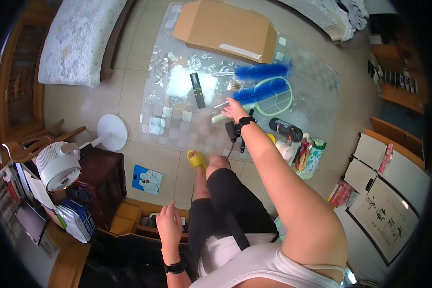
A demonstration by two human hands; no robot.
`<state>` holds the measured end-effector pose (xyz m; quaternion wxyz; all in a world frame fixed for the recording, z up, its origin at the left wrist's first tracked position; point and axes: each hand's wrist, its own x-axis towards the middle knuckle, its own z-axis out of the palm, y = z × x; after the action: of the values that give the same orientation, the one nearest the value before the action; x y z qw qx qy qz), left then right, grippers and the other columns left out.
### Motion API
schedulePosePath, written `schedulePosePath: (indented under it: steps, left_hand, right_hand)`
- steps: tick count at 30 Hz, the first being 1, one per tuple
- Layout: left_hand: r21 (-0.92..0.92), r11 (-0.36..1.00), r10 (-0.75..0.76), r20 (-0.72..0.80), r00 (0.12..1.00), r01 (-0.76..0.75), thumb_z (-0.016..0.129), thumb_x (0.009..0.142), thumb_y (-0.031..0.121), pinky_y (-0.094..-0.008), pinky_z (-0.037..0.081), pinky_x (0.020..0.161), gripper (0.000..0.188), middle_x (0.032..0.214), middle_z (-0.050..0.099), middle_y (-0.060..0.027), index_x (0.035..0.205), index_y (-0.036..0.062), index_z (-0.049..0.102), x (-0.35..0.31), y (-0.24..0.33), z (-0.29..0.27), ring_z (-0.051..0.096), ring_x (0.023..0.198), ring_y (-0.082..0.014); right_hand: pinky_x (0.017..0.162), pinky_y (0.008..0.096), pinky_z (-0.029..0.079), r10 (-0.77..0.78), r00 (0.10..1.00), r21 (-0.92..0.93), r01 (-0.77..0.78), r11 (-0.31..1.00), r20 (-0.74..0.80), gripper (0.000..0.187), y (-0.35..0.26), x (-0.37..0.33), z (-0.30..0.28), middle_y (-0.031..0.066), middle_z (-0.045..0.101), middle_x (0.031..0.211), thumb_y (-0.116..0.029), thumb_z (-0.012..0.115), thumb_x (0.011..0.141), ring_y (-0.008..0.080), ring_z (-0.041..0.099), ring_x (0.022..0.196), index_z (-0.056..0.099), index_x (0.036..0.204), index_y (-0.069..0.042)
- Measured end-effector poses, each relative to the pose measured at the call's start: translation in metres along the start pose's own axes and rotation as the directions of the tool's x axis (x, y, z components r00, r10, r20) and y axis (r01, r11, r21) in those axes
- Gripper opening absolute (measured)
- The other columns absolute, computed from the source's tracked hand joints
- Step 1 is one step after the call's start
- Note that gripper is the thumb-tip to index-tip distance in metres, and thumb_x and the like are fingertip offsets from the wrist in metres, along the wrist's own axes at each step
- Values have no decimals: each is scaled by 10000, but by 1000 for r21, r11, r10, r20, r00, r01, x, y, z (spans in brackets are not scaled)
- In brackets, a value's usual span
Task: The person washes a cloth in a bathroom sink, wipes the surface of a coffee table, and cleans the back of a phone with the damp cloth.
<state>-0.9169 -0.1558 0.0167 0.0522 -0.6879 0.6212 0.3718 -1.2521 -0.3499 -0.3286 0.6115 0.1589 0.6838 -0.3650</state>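
Note:
Over the near part of the glossy table (177,127), my right hand (235,111) is closed round the thin white handle of a fluffy blue duster (259,92). Its bristles lie partly across the pale green racket-shaped swatter (287,106), whose handle passes beside my fingers. A second blue duster (261,72) rests just beyond, with its white handle pointing left. My left hand (169,224) is raised near my lap, empty, its fingers loosely apart. Left of my right hand lies a black remote control (197,91). A black adapter (232,130) with a cable sits by my right wrist.
A flat cardboard box (230,29) occupies the table's far side. Toward the right are a dark bottle (285,129), a white roll (285,150) and colourful packages (308,156). A white fan (58,165) stands at left, near a dark red stool (101,180).

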Motion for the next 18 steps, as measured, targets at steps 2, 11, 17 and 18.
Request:
schedulePosePath:
  steps: [2,11,17,18]
  left_hand:
    - [5,999,-35,12,999,35,561,826,21,-423,446,794,296,936,621,-161,1119,-4,596,10,9,-2,581,863,-357]
    - [7,1000,-31,118,993,30,574,828,40,-422,450,816,308,961,622,-150,1133,23,602,55,37,5,583,879,-349]
    - [38,999,-17,110,994,13,576,825,40,-417,445,824,306,959,623,-152,1129,18,602,74,47,-14,582,878,-350]
    - [27,1000,4,105,994,-7,578,824,42,-416,444,821,308,956,622,-152,1130,16,601,80,50,-12,581,880,-350]
  right_hand:
    - [945,484,473,66,997,48,-63,997,-44,520,11,15,23,149,450,1307,-286,664,852,314,443,1232,443,1268,-65]
    - [780,403,517,-542,522,-325,452,831,-659,391,30,63,26,259,596,1073,-267,574,898,277,647,948,514,1070,78]
    - [371,313,364,-284,807,173,423,889,-518,335,-10,35,58,50,505,608,-345,639,831,152,445,430,624,843,-11]
    - [371,313,364,-292,793,173,440,881,-535,335,-28,43,54,50,505,608,-345,639,831,152,445,430,624,843,-11]
